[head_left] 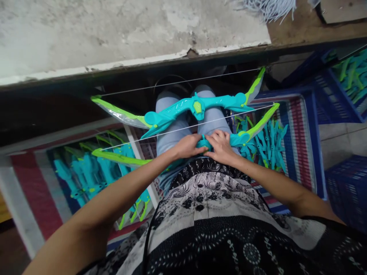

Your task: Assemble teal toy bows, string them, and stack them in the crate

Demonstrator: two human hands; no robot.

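Note:
Close to my waist is a turquoise toy bow [239, 139] with lime-green limb tips and a thin white string. My left hand [187, 146] grips it just left of its middle. On the other side of the middle, my right hand [220, 147] is closed round the same bow, thumb near the centre piece. Both palms and part of the grip are hidden by my fingers. A second toy bow [197, 107] of the same kind rests across my thighs, farther out, with a lime-green emblem at its centre. Neither hand touches that one.
A worn table [129, 34] edges over my knees, with a bundle of white strings [271, 8] on it. Striped-lined containers stand either side: a left one [37, 183] and a right blue crate [320, 164], both holding several turquoise bows or parts. More blue crates [332, 89] stand at right.

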